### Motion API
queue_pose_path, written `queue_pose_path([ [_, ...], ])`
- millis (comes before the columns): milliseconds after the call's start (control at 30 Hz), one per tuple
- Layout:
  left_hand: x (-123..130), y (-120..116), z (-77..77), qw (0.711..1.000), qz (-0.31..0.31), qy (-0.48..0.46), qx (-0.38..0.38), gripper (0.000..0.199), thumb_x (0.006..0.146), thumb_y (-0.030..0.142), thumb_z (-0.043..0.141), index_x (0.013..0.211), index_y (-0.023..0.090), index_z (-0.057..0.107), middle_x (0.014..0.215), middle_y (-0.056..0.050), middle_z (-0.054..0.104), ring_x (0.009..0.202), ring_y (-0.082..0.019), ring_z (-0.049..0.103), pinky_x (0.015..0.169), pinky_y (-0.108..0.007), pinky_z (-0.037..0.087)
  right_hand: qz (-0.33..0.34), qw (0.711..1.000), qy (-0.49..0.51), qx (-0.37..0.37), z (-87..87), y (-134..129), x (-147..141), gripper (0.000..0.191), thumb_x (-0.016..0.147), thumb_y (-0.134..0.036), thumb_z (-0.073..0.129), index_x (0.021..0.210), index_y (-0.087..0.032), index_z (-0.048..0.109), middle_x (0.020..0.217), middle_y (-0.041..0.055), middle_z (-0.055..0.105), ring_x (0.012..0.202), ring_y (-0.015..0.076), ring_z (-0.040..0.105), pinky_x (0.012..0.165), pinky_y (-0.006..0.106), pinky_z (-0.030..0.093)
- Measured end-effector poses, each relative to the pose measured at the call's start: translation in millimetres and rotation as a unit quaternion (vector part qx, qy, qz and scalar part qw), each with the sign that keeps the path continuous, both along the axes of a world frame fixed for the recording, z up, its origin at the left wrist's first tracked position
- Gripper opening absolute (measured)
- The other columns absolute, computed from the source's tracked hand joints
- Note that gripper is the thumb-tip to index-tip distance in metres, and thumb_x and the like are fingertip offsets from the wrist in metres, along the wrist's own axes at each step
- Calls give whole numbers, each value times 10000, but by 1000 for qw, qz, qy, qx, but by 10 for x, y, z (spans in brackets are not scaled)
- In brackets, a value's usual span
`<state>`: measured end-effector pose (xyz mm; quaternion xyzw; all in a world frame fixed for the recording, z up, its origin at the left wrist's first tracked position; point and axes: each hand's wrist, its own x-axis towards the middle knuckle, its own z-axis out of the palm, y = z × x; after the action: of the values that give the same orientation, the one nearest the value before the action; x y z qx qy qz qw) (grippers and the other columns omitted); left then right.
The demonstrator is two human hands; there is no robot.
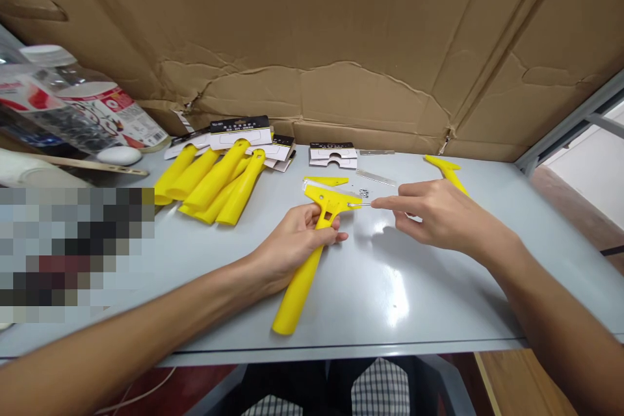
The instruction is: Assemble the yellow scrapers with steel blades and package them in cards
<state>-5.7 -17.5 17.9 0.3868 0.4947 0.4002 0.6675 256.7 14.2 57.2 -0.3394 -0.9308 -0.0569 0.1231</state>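
My left hand (295, 240) grips a yellow plastic scraper (301, 285) around its neck, with the handle pointing toward me and the wide head pointing away. A thin metal blade (312, 186) lies along the scraper's far edge. My right hand (433, 211) reaches in from the right, its fingertips pinching a small metal screw (358, 205) at the scraper head. A yellow plastic blade cover (325, 181) lies just beyond the head. Several tiny screws (363, 193) sit on the table close by.
A heap of yellow scrapers (214, 185) lies left of my hands, with printed card backings (238, 133) behind it. More card backings (333, 155), metal blades (375, 177) and another yellow scraper (446, 170) lie on the grey table (390, 312). Cardboard (312, 26) stands behind.
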Motion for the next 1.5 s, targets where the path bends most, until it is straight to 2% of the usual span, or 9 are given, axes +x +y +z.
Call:
queue_pose_path([
  [167, 3, -14, -7, 1000, -14, 5, 6, 246, 693, 161, 878, 793, 180, 654, 876, -16, 671, 943, -218, 733, 756, -296, 492, -41, 997, -72, 0, 104, -104, -95, 437, 981, -176, 516, 1284, -270, 816, 762, 46, 678, 609, 152, 477, 612, 309, 193],
  [367, 10, -27, 6, 999, -15, 27, 33, 231, 711, 121, 851, 751, 187, 633, 816, 8, 651, 760, -152, 618, 718, -290, 479, -72, 984, -164, -24, 371, -177, -290, 424, 979, -156, 503, 1238, -283, 814, 787, 59, 665, 601, 159, 411, 608, 333, 143],
  [467, 15, -29, 14, 999, -21, 26, 36, 194, 702, 81, 805, 769, 185, 655, 832, -1, 665, 774, -162, 615, 729, -293, 482, -73, 981, -178, -28, 467, -168, -340, 371, 988, -168, 504, 1147, -264, 826, 769, 59, 644, 583, 152, 379, 603, 348, 135],
  [833, -4, -15, -10, 998, -32, 11, 46, 174, 712, 84, 795, 779, 176, 663, 895, -20, 677, 853, -181, 643, 858, -328, 534, -40, 980, -192, 28, 505, -193, -412, 294, 954, -77, 510, 937, -206, 773, 716, 61, 629, 532, 141, 382, 610, 373, 143],
  [933, -2, -14, -11, 999, -21, 6, 43, 175, 723, 114, 813, 758, 178, 654, 899, -26, 675, 877, -192, 652, 892, -352, 553, -22, 985, -170, 19, 531, -208, -415, 293, 978, -73, 493, 1002, -205, 753, 732, 56, 659, 538, 154, 448, 595, 362, 179],
  [1033, 2, -18, -14, 999, -18, -3, 37, 180, 716, 117, 815, 756, 178, 650, 912, -21, 671, 888, -190, 659, 916, -356, 555, -3, 995, -101, -9, 545, -181, -395, 214, 1032, -180, 516, 1064, -231, 721, 757, 36, 704, 594, 177, 547, 593, 333, 254],
  [1233, 7, 2, -30, 999, -13, -3, 36, 184, 702, 137, 824, 759, 171, 652, 907, -36, 680, 901, -205, 677, 917, -366, 546, 3, 998, 52, -30, 412, -45, -322, 225, 1065, -386, 613, 913, -254, 714, 619, -27, 628, 516, 140, 519, 590, 311, 353],
  [1367, 5, 12, -37, 999, -18, 0, 51, 210, 693, 149, 841, 740, 172, 637, 868, -23, 657, 873, -198, 655, 915, -374, 545, -10, 996, 86, -15, 319, -30, -276, 229, 1056, -332, 594, 859, -248, 673, 538, -48, 517, 486, 138, 483, 566, 311, 351],
  [1500, -1, -2, -41, 997, -27, 18, 63, 192, 714, 153, 821, 737, 178, 632, 890, -34, 668, 899, -211, 657, 918, -385, 546, -8, 998, 61, -18, 306, -64, -233, 178, 1025, -265, 589, 867, -257, 673, 576, -29, 575, 502, 151, 511, 578, 319, 375],
])
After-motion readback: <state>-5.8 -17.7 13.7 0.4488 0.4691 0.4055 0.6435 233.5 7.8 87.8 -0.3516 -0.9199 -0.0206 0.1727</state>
